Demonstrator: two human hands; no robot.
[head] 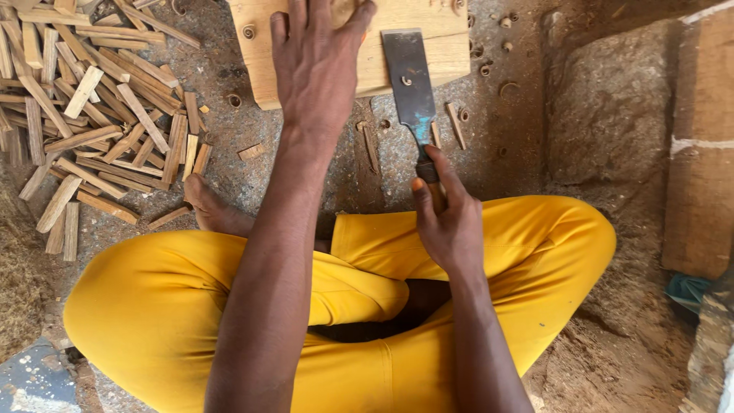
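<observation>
I sit cross-legged on the ground in yellow trousers. My left hand (319,65) reaches forward and lies on a pale wooden board (440,42) at the top of the view, its fingers curled around a small rounded wooden piece (342,11) on it. My right hand (445,222) grips the handle of a wide flat chisel (409,80). The chisel's dark steel blade points away from me, and its tip rests on the board to the right of my left hand.
A pile of several short split wood sticks (92,115) lies at the left. Curled shavings (489,53) dot the dirt around the board. A large stone (612,107) and a thick timber block (699,145) stand at the right. My bare foot (210,206) rests near the sticks.
</observation>
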